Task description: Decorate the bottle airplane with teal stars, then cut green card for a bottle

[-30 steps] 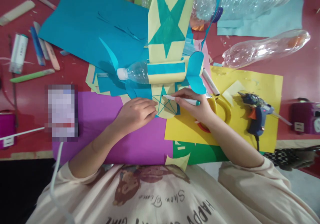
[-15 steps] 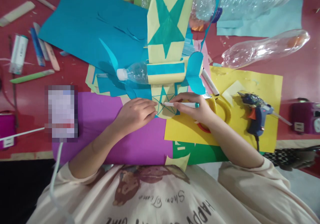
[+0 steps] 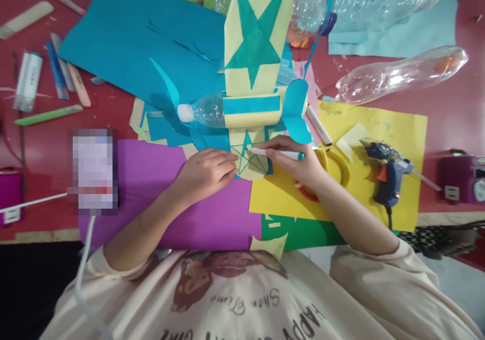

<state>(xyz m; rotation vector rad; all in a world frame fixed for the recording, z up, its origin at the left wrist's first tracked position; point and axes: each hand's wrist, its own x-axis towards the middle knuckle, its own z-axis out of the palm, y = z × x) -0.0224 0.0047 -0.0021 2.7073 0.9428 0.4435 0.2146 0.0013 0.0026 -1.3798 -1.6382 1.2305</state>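
Observation:
A model plane made of a plastic bottle [image 3: 208, 110] and pale yellow paper lies in front of me. Its far wing [image 3: 233, 37] bears a filled green star [image 3: 253, 42]. The near wing [image 3: 250, 173] carries a star outline, coloured in only near the top point. My right hand [image 3: 297, 160] pinches a white marker [image 3: 278, 153] with a green end, its tip at the outlined star. Curled and held together, the fingers of my left hand [image 3: 210, 171] grip the near wing's left edge; their tips are partly hidden. Blue paper tail pieces [image 3: 295, 110] stand at the bottle's right end.
Yellow-handled scissors [image 3: 343, 168] and a glue gun [image 3: 390, 173] lie on yellow paper at right. Purple paper [image 3: 151, 198] is under my left arm, beside a blurred-out phone [image 3: 94, 171] with a cable. Several markers [image 3: 28, 82] lie far left; clear bottles [image 3: 401, 75] lie at back right.
The marker's tip has shifted slightly up and right within the star, and my right hand has moved a little with it. My left hand stays in place.

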